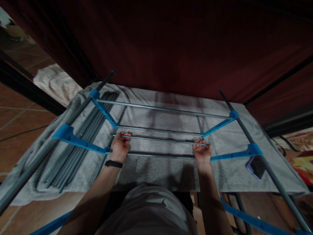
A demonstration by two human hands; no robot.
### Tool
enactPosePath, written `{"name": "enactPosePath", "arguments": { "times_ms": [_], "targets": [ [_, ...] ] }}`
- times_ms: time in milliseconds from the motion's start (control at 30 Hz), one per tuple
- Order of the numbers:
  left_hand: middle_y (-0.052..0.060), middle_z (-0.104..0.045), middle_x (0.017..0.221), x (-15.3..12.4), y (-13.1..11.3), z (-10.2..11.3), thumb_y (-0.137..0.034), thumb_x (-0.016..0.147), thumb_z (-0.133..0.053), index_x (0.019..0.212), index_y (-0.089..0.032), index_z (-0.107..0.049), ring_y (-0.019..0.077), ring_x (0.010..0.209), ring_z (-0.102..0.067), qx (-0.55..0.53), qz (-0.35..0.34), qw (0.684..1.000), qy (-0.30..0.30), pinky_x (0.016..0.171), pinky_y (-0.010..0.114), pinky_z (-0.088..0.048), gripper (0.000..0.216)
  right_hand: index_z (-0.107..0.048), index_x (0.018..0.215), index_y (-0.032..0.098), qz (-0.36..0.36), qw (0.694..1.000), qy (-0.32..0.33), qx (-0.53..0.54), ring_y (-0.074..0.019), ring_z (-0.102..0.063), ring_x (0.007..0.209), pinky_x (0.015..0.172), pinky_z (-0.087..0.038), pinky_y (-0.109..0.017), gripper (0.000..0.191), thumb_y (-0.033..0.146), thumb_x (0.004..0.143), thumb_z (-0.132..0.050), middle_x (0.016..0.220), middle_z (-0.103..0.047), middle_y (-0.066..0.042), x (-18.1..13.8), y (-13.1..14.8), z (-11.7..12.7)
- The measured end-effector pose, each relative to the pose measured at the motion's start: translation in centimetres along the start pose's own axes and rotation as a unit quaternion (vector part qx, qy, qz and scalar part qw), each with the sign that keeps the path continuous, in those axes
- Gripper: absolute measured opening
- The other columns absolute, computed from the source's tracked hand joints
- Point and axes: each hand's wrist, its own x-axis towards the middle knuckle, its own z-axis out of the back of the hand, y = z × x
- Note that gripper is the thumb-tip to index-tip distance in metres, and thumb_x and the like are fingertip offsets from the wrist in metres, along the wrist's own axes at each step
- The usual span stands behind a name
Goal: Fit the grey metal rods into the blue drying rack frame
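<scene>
A thin grey metal tube point(158, 139) runs level between my two hands, inside a rack frame of grey poles and blue plastic brackets. My left hand point(120, 145), with a dark band on the wrist, has its fingers curled round the tube's left end. Near the other end, my right hand point(202, 150) grips it with the palm turned up. Another crossbar point(156, 155) passes just below the hands, and a further one point(158, 131) lies just beyond the held tube. The left blue bracket point(80, 141) and right blue bracket point(231, 154) flank my hands.
Several loose grey tubes point(80, 143) lie bundled at left on the grey blanket point(156, 173). A phone point(256, 167) rests at right, partly behind the right upright pole point(274, 179). Dark red curtain point(171, 49) hangs beyond the far edge. Tiled floor point(14, 127) shows at left.
</scene>
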Motion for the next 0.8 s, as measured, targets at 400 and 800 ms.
{"name": "enactPosePath", "arguments": {
  "times_ms": [400, 800],
  "targets": [
    [0.001, -0.062, 0.063, -0.2, -0.1, 0.0, -0.02, 0.105, -0.039, 0.079, -0.018, -0.055, 0.0131, 0.059, -0.066, 0.004, 0.0, 1.0, -0.005, 0.049, 0.019, -0.041, 0.031, -0.058, 0.073, 0.026, 0.019, 0.999, 0.022, -0.03, -0.0173, -0.07, 0.071, 0.073, -0.061, -0.038, 0.051, 0.056, 0.104, -0.031, 0.067, -0.065, 0.001, 0.3, -0.1, 0.5],
    [0.001, -0.063, 0.068, 0.0, -0.1, -0.1, -0.016, 0.104, -0.038, 0.075, -0.018, -0.054, 0.0125, 0.064, -0.067, 0.03, -0.008, 1.0, -0.004, 0.059, 0.021, -0.05, 0.033, -0.06, 0.078, 0.025, 0.004, 1.0, 0.006, -0.028, -0.0161, -0.074, 0.079, 0.075, -0.061, -0.033, 0.052, 0.052, 0.106, -0.026, 0.074, -0.071, -0.001, -0.8, -0.4, -0.9]
  ]
}}
